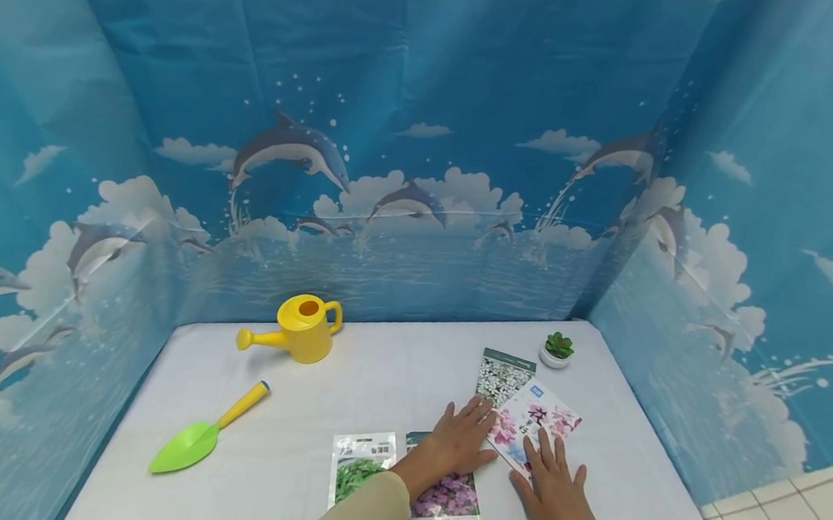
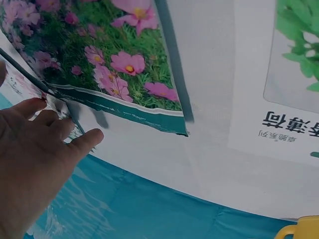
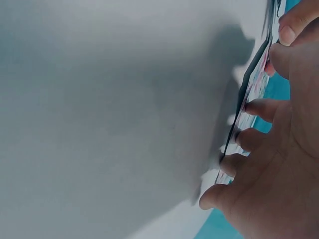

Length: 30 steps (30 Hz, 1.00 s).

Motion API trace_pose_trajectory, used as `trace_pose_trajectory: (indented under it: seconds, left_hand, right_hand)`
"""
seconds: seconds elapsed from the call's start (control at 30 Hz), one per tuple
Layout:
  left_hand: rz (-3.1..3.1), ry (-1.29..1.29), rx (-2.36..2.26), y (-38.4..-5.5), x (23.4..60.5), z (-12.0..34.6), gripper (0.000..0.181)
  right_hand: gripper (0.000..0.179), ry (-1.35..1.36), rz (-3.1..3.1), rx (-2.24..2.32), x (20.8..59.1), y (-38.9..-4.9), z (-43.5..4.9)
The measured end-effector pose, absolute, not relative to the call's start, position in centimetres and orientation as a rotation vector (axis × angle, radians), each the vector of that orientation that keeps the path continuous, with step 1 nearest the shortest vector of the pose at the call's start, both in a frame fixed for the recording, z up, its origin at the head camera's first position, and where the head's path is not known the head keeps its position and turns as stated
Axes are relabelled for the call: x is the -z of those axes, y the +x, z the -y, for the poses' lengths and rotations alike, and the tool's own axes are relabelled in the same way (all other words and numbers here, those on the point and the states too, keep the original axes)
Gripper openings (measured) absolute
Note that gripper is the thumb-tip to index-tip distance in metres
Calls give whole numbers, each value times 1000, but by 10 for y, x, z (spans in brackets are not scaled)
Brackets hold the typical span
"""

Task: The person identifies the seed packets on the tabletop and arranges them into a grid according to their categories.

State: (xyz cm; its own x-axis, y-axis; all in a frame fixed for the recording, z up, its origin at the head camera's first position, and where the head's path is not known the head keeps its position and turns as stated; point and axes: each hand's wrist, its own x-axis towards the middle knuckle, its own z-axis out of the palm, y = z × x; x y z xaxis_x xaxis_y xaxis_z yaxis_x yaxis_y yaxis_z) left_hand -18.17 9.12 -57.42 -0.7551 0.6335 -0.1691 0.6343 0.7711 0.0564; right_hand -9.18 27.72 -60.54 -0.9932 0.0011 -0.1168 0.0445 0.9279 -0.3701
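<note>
My left hand (image 1: 456, 444) lies with fingers extended over the left edge of a white seed packet with pink blossoms (image 1: 556, 415). My right hand (image 1: 556, 491) rests its spread fingertips on the near edge of that packet, also visible edge-on beneath the right hand (image 3: 279, 144) in the right wrist view. The blossom packet partly overlaps a seed packet with white flowers (image 1: 498, 378). Below my left forearm is a seed packet with pink-purple flowers (image 1: 446, 504), partly hidden by it. A green-leaf seed packet (image 1: 358, 473) lies beside that one, its lower part behind the sleeve.
A yellow watering can (image 1: 306, 333) stands at the back left. In front of it lies a green trowel (image 1: 189, 445) with a yellow handle. A small potted succulent (image 1: 558, 350) sits at the back right. A dolphin-print curtain (image 1: 425, 132) surrounds the white table (image 1: 279, 460).
</note>
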Motion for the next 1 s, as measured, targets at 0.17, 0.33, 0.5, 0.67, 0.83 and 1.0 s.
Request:
trace_pose_trajectory:
  seconds: [0.17, 0.33, 0.5, 0.67, 0.83, 1.0]
  left_hand:
    - [-2778, 1010, 6, -185, 576, -92, 75]
    - [-2782, 1013, 80, -186, 577, -94, 73]
    - [-2786, 995, 128, -186, 574, -93, 74]
    - [-2794, 971, 133, -187, 572, -91, 73]
    - [-2785, 949, 125, -188, 571, -89, 73]
    - [-2777, 942, 121, -189, 567, -87, 71]
  right_hand:
    - [78, 53, -2964, 577, 607, -90, -280]
    - [77, 67, -2953, 574, 609, -88, -281]
    - [77, 79, -2942, 565, 610, -88, -283]
    - [79, 85, -2933, 575, 611, -88, -283]
    - [79, 95, -2935, 566, 611, -87, -282]
    - [80, 97, -2943, 544, 612, -86, -282]
